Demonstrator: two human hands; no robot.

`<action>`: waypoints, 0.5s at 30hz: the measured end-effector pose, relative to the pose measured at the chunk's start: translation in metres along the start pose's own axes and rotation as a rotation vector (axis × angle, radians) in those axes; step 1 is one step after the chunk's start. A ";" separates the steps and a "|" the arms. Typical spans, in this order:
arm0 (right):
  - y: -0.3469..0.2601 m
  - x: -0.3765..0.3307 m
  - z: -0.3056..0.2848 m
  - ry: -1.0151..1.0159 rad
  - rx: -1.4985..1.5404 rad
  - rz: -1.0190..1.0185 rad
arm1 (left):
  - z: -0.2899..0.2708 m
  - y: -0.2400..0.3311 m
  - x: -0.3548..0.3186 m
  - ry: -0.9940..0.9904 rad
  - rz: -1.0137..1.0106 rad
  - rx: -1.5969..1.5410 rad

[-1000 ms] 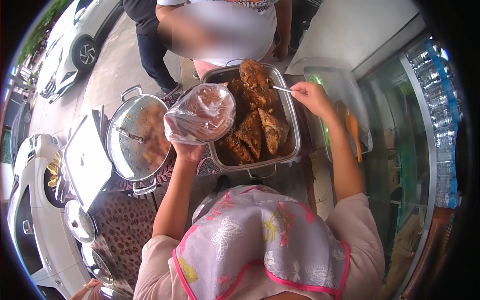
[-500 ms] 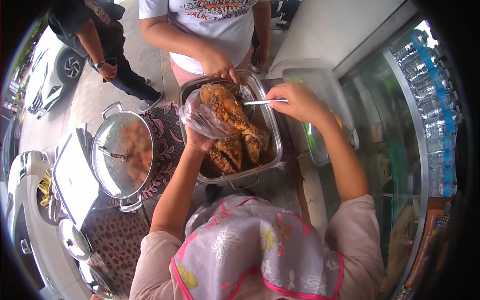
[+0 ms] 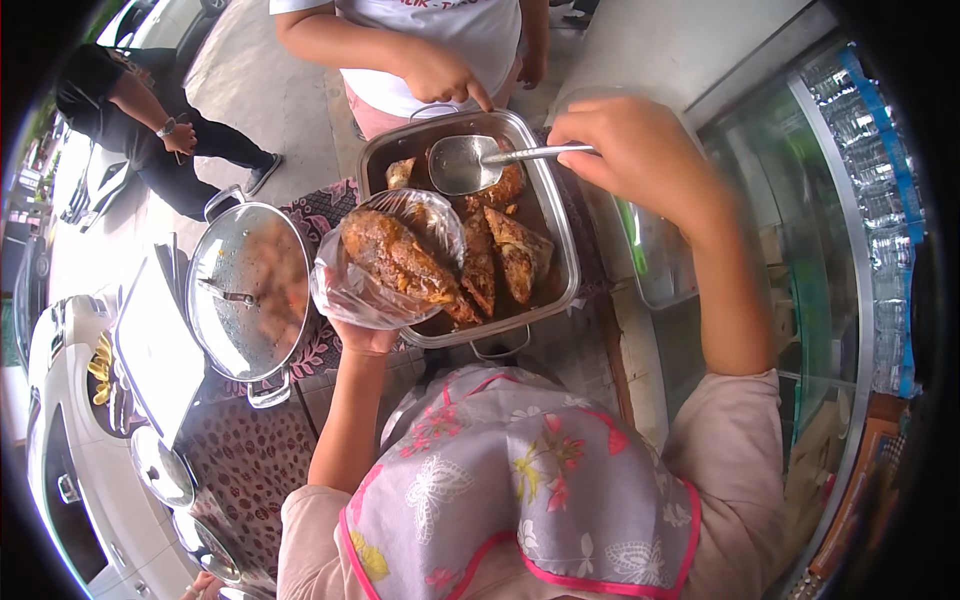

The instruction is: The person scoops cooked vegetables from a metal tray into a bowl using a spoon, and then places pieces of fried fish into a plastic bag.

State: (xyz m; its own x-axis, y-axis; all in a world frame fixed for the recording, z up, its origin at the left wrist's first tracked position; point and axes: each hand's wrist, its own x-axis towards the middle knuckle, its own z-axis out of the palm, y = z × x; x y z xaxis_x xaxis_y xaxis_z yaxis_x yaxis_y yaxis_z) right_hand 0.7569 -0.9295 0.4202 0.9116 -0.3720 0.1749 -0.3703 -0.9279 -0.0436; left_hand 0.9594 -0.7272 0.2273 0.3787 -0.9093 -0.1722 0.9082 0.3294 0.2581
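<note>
My left hand (image 3: 362, 338) holds up a clear plastic bag (image 3: 335, 285) from below, its mouth spread round; whether a dish is inside it I cannot tell. A large brown sauced piece of cooked meat or fish (image 3: 395, 258) lies in it, the lower tip reaching over the tray. Pinched by the handle in my right hand (image 3: 625, 150) is a metal serving spoon (image 3: 462, 168), its bowl holding no piece, over the far part of the tray. In the deep metal tray (image 3: 572, 275) below, several more brown pieces (image 3: 520, 255) sit in dark sauce.
Across the tray a person's hand (image 3: 445, 75) points a finger near its far rim. A glass-lidded pot (image 3: 225, 325) stands left on patterned cloth (image 3: 330, 225). To the right are a clear plastic tub (image 3: 665, 270), a glass case (image 3: 790, 300) and bottles (image 3: 860, 200). Another person (image 3: 140, 120) stands far left.
The bag with its piece has come left and nearer me, away from the tray's middle. The spoon has left the piece, and my right hand has moved slightly right and up.
</note>
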 end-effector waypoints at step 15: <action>0.031 -0.002 0.192 0.093 0.150 0.298 | 0.013 0.030 -0.032 0.104 0.273 0.330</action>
State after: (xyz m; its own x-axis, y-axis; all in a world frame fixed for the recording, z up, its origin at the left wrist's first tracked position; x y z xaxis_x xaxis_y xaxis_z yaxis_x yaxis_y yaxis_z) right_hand 0.7776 -0.9620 0.2292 0.7446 -0.6300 0.2209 -0.5813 -0.7745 -0.2494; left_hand 0.9717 -0.6912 0.2526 0.6285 -0.7640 -0.1463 0.6733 0.4401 0.5942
